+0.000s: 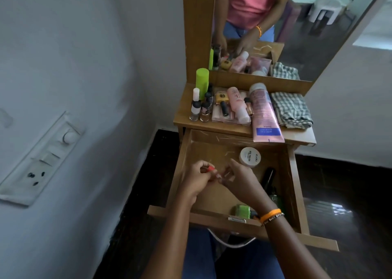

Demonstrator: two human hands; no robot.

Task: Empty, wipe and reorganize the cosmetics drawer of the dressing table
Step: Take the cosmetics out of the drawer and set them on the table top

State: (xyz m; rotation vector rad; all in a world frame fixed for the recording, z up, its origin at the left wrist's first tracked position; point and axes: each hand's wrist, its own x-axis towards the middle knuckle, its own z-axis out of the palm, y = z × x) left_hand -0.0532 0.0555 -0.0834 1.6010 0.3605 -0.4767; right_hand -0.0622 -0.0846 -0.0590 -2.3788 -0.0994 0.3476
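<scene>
Drawer: open wooden cosmetics drawer (293,185), white round jar (250,157) inside.
Left hand (198,178): pinching small red-capped bottle (210,169) over drawer.
Right hand (240,178): fingers curled, blurred, grip unclear.
Tabletop: wooden dressing-table top (214,123), pink tube (265,113), checked folded cloth (291,111).
Room: grey wall (84,56), dark floor (350,193).

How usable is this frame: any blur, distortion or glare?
Head view: wide-angle bending curves the wall and switch panel; both hands, left hand and right hand, are motion-blurred over the drawer; window glare streaks the dark floor; light is soft and dim.
</scene>
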